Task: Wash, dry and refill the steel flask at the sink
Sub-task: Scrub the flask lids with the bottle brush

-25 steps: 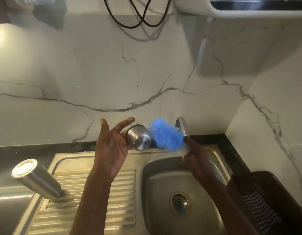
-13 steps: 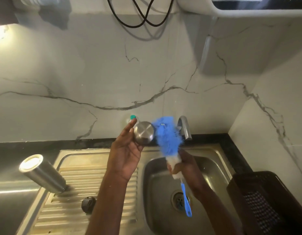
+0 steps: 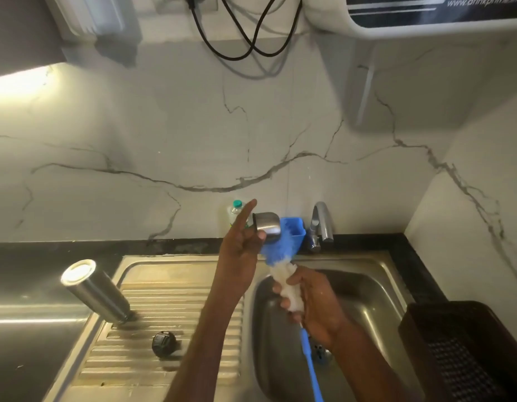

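Left hand [image 3: 241, 242] raised — fingers [image 3: 245, 213] pinch steel cup [image 3: 267, 226]

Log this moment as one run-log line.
left hand: holds steel cup | right hand: grips bottle brush, bristles at cup | flask: inverted on drainboard | black cap: drainboard

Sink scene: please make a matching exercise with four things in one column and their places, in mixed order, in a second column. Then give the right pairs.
Things:
1. flask
2. black cap
3. steel cup
4. brush

Places:
A. in the left hand, raised above the sink
B. standing mouth down on the drainboard, near its left edge
C. gripped by the right hand, bristles against the cup
D. lying on the drainboard, near the left forearm

Pairs: 1-B, 2-D, 3-A, 4-C
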A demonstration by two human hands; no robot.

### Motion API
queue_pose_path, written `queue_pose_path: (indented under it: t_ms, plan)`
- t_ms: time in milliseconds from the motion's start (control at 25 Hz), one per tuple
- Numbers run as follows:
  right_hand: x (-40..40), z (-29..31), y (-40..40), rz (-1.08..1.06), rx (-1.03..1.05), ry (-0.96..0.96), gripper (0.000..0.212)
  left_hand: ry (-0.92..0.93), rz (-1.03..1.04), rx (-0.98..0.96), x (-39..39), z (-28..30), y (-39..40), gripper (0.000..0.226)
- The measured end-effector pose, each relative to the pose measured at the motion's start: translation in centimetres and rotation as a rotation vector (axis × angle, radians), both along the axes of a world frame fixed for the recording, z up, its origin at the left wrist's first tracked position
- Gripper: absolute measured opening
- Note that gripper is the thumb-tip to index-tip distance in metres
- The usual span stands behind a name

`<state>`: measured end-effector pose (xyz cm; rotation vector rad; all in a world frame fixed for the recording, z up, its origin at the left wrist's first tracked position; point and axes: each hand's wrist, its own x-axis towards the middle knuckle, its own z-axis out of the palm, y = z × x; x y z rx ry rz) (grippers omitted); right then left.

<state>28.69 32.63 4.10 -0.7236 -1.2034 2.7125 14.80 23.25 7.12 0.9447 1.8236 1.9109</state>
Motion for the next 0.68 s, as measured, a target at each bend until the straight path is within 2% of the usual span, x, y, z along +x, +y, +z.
queue_pose_path:
  t_ms: [120,200,280,360,400,480,560,600,680]
  plan:
    - [1.4,-0.4,0.5,0.091,-0.2,-0.007,0.048,0.321,0.143,-0.276,-1.2,-1.1,0.0,0.059]
    - [2.3,-0.2,0.6,0.132,-0.164,-0.049,0.051,0.33,0.273,-0.323,-1.7,-1.6,-0.1,0.056]
    - [2.4,0.3,0.4,0.053,0.073,-0.097,0.046,0.124,0.307,-0.209,-2.1,-1.6,-0.2,0.042]
    - [1.3,0.7,0.3,-0.125,0.413,-0.109,0.045,-0.115,0.279,-0.055,-1.6,-1.0,-0.2,0.021]
    - [0.4,0.9,0.2,-0.197,0.575,-0.095,0.049,-0.224,0.254,-0.004,-1.0,-0.3,0.0,0.024]
    - [-1.3,0.6,0.3,-0.252,0.942,-0.095,0.057,-0.411,0.192,0.024,-0.1,0.7,0.2,0.048]
    - [-1.9,-0.9,0.3,-0.25,1.242,-0.12,0.061,-0.494,0.136,0.045,0.2,1.4,0.1,0.066]
    - [-1.7,-2.1,0.2,-0.251,1.301,-0.115,0.059,-0.529,0.116,0.078,-0.1,1.6,-0.1,0.071]
    - [-0.5,-4.7,-0.1,-0.263,1.286,-0.122,0.052,-0.62,0.117,0.141,-1.3,2.1,-0.7,0.078]
